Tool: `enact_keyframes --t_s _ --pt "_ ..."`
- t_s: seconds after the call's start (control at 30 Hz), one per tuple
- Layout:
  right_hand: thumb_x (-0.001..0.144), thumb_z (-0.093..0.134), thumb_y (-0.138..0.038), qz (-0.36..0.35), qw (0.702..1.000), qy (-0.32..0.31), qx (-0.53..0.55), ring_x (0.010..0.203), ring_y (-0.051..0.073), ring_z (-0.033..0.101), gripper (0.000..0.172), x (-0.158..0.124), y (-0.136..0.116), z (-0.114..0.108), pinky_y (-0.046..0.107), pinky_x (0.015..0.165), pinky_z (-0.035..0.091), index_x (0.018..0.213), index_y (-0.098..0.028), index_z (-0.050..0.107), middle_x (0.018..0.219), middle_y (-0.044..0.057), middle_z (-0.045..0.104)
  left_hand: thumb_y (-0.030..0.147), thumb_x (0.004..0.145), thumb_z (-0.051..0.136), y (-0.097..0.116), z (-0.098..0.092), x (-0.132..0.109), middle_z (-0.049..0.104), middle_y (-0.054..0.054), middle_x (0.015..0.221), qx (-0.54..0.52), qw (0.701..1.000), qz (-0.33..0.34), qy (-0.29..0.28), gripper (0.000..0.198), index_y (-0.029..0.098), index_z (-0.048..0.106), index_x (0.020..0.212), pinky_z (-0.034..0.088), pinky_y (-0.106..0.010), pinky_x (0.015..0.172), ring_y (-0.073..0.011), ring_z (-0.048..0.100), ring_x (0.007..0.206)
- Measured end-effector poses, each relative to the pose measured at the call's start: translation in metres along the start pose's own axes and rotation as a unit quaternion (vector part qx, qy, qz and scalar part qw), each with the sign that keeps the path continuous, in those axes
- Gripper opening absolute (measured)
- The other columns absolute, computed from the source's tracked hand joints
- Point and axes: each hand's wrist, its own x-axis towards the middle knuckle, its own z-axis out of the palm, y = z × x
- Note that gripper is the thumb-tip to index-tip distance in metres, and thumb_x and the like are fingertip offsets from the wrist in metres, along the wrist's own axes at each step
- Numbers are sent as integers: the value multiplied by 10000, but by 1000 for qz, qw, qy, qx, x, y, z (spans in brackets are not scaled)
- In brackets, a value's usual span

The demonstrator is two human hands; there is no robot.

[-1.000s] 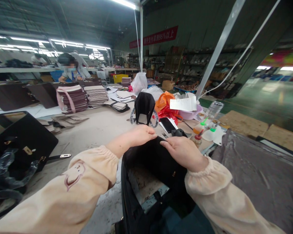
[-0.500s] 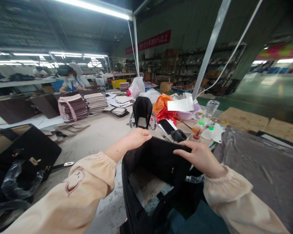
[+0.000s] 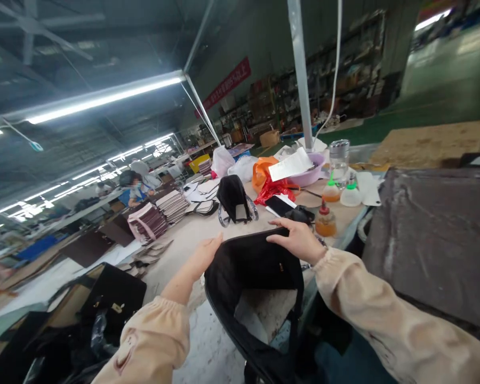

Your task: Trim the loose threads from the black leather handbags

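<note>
A black handbag body (image 3: 260,261) with no bottom panel stands before me; the tabletop shows through it. My left hand (image 3: 206,258) holds its far-left corner, with the fingers partly hidden behind the rim. At the far rim's right part, my right hand (image 3: 300,240) grips the edge between thumb and fingers. A small gold-coloured mark sits on the inner lining. Beyond my hands, a smaller black bag (image 3: 232,197) with plastic-wrapped handles stands on the table (image 3: 196,226). Another black handbag (image 3: 116,293) with gold-coloured fittings lies to the left.
Stacked dark panels (image 3: 146,221) stand at back left. A phone (image 3: 280,205), a red-capped bottle (image 3: 325,220), green-capped bottles (image 3: 331,189) and a purple basin (image 3: 308,173) occupy the back right. A brown sheet-covered pile (image 3: 436,240) is at right. A co-worker (image 3: 138,186) sits far left.
My view has tilted and shifted. My left hand has moved along the rim to the far-left corner, and my right hand sits further left. Both stay on the handbag body.
</note>
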Motion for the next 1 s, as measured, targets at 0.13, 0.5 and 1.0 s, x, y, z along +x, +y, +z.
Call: enact_keyframes --t_s 0.13,0.5,1.0 --pt "717 679 -342 -3 1000 19 8 1009 196 607 460 -7 3 0 324 928 440 1147 -195 606 1090 54 664 437 677 652 -1 -1 0 671 -79 1000 -59 997 33 22 376 152 611 919 455 -328 887 -217 611 975" --pt "728 680 -306 -65 997 27 15 1031 202 600 586 -20 11 -1 335 938 444 1273 -189 498 1173 71 623 249 751 625 18 4 -2 634 -28 854 259 930 233 112 64 188 627 767 463 -305 803 -169 598 831" --pt "750 650 -289 -71 997 20 -18 1064 203 583 485 -21 10 1 336 949 439 1215 -190 548 1180 59 624 215 806 574 24 20 6 615 -28 850 299 903 273 144 57 187 620 787 458 -278 775 -156 585 794"
